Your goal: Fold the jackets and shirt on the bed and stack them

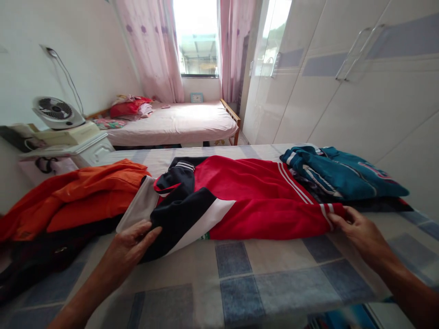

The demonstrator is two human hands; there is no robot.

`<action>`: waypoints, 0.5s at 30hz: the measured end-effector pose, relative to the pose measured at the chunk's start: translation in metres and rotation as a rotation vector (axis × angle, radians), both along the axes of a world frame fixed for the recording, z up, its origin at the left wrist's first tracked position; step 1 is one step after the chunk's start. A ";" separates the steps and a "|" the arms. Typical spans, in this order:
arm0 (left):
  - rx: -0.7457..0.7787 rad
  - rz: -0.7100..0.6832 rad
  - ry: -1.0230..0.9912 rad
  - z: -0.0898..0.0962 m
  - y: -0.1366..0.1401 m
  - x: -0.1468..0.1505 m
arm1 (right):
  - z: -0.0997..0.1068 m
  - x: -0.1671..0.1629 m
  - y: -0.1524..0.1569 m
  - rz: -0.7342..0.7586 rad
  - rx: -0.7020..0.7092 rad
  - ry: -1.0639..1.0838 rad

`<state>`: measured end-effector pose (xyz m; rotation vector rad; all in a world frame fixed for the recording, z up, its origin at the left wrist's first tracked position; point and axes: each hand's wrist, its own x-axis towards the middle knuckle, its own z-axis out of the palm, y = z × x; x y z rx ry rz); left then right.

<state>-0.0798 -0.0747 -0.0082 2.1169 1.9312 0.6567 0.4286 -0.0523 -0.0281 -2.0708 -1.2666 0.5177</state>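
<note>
Left fingers (151, 236) pinched on the black part (180, 217), right fingers (353, 214) on the striped cuff (327, 211), of a red jacket (240, 183) spread between them

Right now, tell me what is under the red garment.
The red garment lies on a checked sheet, seen along the garment's near edge, where a green patch peeks out, too small to identify. Anything covered cannot be seen.
</note>
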 end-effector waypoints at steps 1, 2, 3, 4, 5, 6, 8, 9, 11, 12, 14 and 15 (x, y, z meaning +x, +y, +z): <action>0.004 0.041 -0.090 0.008 0.003 0.003 | 0.003 -0.001 0.002 0.004 0.068 0.047; 0.028 0.098 -0.179 0.017 0.006 0.005 | 0.006 -0.001 0.005 -0.005 0.150 0.079; 0.069 0.172 -0.259 0.026 0.009 0.005 | 0.009 -0.001 0.008 -0.026 0.233 0.091; 0.116 0.247 -0.321 0.033 0.012 0.004 | 0.011 0.000 0.011 -0.055 0.306 0.073; 0.152 0.301 -0.359 0.037 0.015 0.002 | 0.013 0.003 0.015 -0.085 0.352 0.027; 0.164 0.327 -0.380 0.038 0.019 -0.001 | 0.014 0.005 0.019 -0.110 0.362 -0.046; 0.112 0.315 -0.375 0.030 0.027 -0.009 | 0.012 0.011 0.025 -0.130 0.280 -0.226; 0.062 0.288 -0.351 0.022 0.031 -0.012 | 0.009 0.014 0.027 -0.104 0.198 -0.309; -0.007 0.243 -0.270 0.007 0.037 -0.016 | 0.000 0.019 0.031 0.002 0.028 -0.426; -0.013 0.234 -0.231 0.001 0.038 -0.017 | -0.005 0.022 0.032 0.052 -0.027 -0.470; 0.002 0.221 -0.188 -0.004 0.037 -0.016 | -0.013 0.026 0.031 0.090 -0.063 -0.552; 0.017 0.224 -0.177 -0.003 0.036 -0.014 | -0.017 0.029 0.030 0.081 -0.052 -0.595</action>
